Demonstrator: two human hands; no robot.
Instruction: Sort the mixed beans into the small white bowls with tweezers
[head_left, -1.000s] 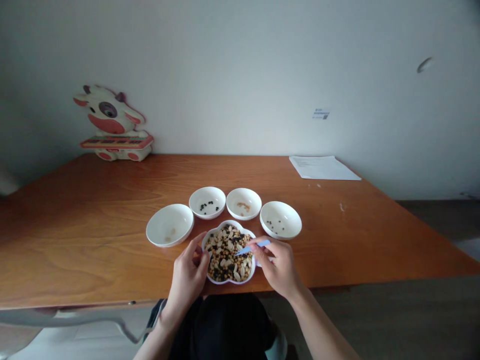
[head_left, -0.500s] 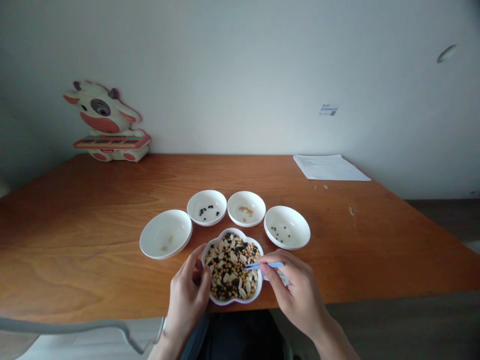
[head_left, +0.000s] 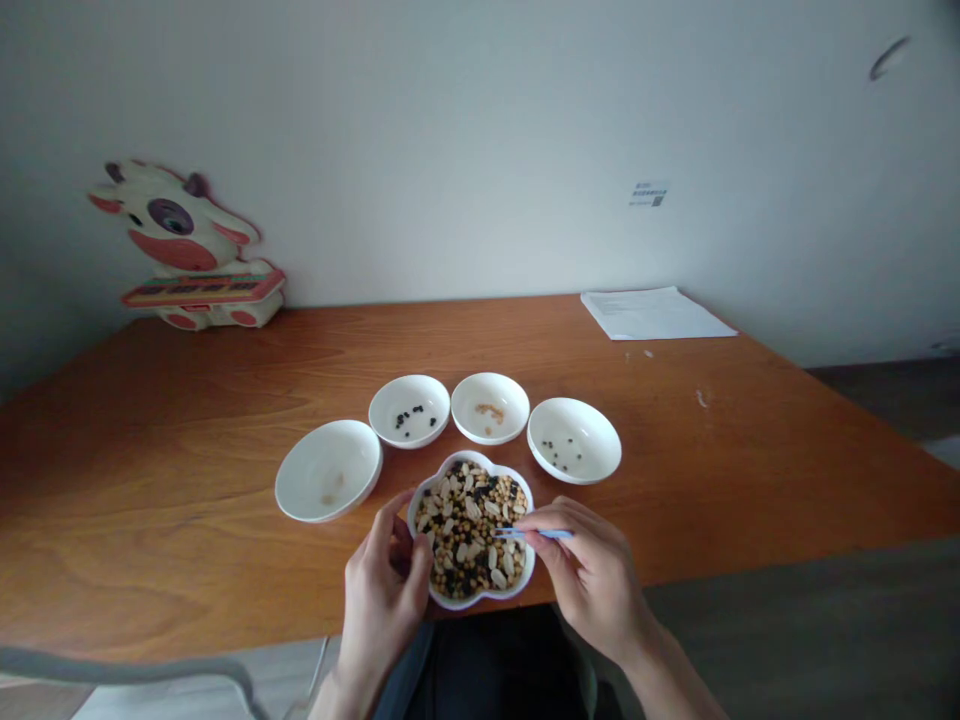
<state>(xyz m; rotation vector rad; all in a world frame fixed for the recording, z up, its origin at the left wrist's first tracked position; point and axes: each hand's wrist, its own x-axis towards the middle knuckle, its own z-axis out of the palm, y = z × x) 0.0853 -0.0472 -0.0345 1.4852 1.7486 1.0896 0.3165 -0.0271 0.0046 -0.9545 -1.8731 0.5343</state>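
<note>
"Head view: what did we have in our grip?"

"With our right hand (head_left: 592, 570) we pinched blue tweezers (head_left: 552, 534) between thumb and fingers. Their tips reached over the right part of the mix (head_left: 465, 525) of pale, black and yellow pieces in the flower-shaped dish (head_left: 460, 604)."

"Had the tips caught a piece?"

"We could not tell; they were too small to make out."

"And our left hand (head_left: 382, 585)?"

"Its thumb and fingers curved against the dish's left rim, touching it, though we could not tell whether that grip clamped it."

"Where did the dish stand?"

"On the worktop (head_left: 150, 480), by the near edge, between our hands. Beyond it four white bowls (head_left: 311, 460) made an arc."

"What lay in those?"

"From the left we saw pale pieces (head_left: 328, 498), black pieces (head_left: 400, 420), orange-brown bits (head_left: 491, 410) and small dark pieces (head_left: 550, 445)."

"Farther off?"

"Near the wall (head_left: 450, 150), we had a cow-shaped toy (head_left: 180, 240) on the left and white paper (head_left: 652, 315) on the right."
</note>
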